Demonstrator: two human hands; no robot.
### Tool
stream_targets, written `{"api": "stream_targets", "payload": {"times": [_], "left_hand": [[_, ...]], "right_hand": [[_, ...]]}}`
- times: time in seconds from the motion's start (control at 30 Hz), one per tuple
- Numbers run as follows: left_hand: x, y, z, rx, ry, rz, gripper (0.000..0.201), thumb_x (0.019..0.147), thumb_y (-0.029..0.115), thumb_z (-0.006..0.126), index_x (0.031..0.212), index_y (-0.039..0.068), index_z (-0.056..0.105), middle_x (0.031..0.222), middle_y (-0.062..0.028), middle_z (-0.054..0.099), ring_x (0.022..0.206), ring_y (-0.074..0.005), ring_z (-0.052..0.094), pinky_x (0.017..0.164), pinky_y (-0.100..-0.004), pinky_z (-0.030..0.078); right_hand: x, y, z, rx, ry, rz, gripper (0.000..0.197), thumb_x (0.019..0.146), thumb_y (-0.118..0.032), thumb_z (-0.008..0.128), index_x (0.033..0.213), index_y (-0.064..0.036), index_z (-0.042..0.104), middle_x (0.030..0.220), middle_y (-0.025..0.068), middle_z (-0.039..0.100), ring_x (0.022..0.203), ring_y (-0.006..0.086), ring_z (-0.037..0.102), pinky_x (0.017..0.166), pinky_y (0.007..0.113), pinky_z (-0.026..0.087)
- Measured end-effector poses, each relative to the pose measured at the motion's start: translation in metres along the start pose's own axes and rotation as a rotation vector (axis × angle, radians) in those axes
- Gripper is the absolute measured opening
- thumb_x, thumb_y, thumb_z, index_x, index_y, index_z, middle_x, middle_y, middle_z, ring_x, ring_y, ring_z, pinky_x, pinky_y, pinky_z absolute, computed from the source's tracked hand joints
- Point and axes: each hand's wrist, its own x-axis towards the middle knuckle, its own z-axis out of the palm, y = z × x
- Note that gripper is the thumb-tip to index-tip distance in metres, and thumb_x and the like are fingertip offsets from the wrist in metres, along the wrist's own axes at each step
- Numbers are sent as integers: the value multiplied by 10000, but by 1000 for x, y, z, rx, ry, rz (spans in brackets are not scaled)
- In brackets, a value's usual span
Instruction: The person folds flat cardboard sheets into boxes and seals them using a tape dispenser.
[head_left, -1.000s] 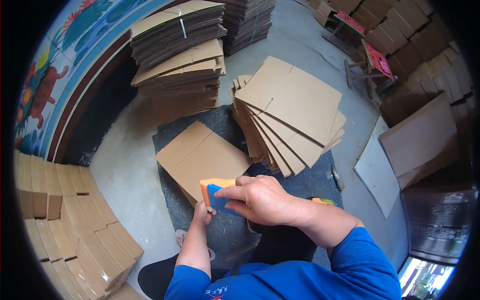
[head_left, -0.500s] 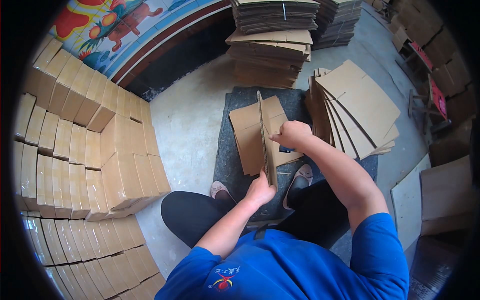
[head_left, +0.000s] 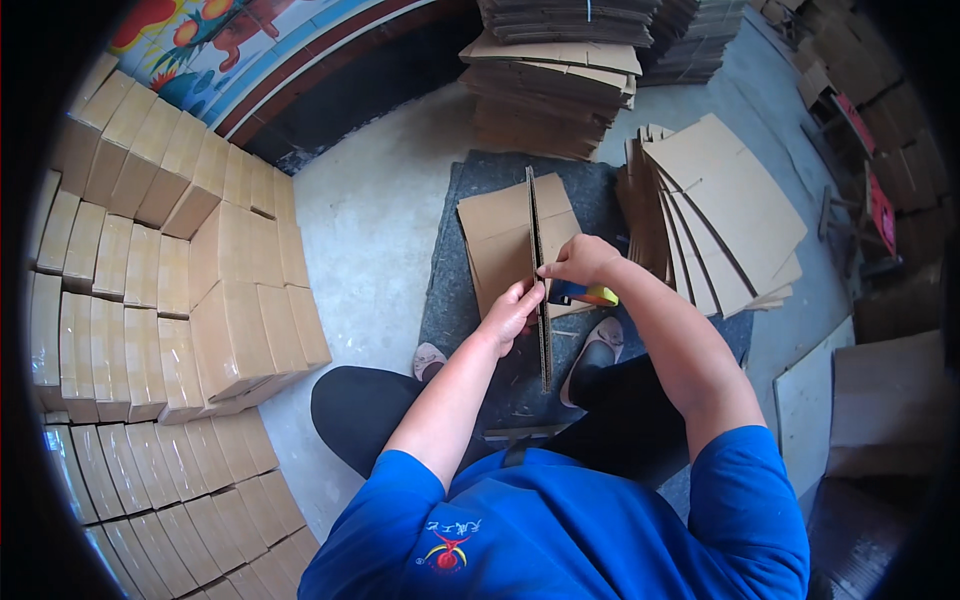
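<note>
A flattened cardboard box [head_left: 540,345] stands on edge between my knees, so mostly its thin corrugated edge shows. My left hand [head_left: 514,314] is closed on it at about mid-length, fingertips at its near edge. My right hand [head_left: 584,260] is closed at the box's right side, its fingertips against the edge close to my left fingers. Below the right hand is what looks like a tape dispenser [head_left: 602,295], blue with a yellow-green ring; the hand hides much of it. Behind the upright box, more flat cardboard [head_left: 492,230] lies on a dark mat [head_left: 445,290].
A fanned pile of flat cardboard [head_left: 735,190] leans at the right of the mat. Tall stacks of flat cardboard [head_left: 545,100] stand at the back. Taped cartons [head_left: 245,335] form a wall on the left. Stools with red tops [head_left: 880,215] stand far right.
My left hand has slid from the near lower end up to the middle of the box, beside the right fingers. More of the dispenser shows, including its yellow-green ring.
</note>
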Motion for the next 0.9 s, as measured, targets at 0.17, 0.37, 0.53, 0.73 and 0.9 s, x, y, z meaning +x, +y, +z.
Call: {"api": "stream_targets", "payload": {"times": [0.17,0.37,0.53,0.73,0.9], "left_hand": [[9,-12,4,103,143,362,627,943,272,598,1471,58,337,1219,-115,615,1005,-228,631,829,-400,515],[-6,3,0,896,464,463,729,840,81,507,1489,-37,195,1282,-322,526,1064,-451,598,931,-477,484],[-51,18,-34,1093,509,422,735,818,20,496,1483,-58,193,1261,-312,541,1013,-424,624,885,-469,517],[-36,33,-27,1156,534,77,728,843,47,516,1509,15,222,1339,-239,519,1095,-381,601,933,-490,477],[10,47,-15,1678,680,459,544,915,101,476,1454,148,418,1581,-124,264,1475,-280,205,1183,-535,111]], "right_hand": [[-19,-29,-6,-38,98,126,373,783,-411,601,901,-99,767,953,144,728,922,299,700,840,382,538],[-29,-52,12,-227,200,39,373,836,-325,503,921,-57,748,969,185,719,945,331,694,852,420,536],[-8,-26,-51,-146,340,218,331,865,-256,510,1011,-69,741,1075,151,713,1027,302,681,873,391,532],[38,-21,-37,-97,424,248,340,878,-280,501,1012,-75,737,1093,168,701,1012,320,682,869,412,535],[54,4,-11,-88,666,190,357,888,-328,481,931,-87,741,981,176,707,911,333,698,810,449,552]]}}
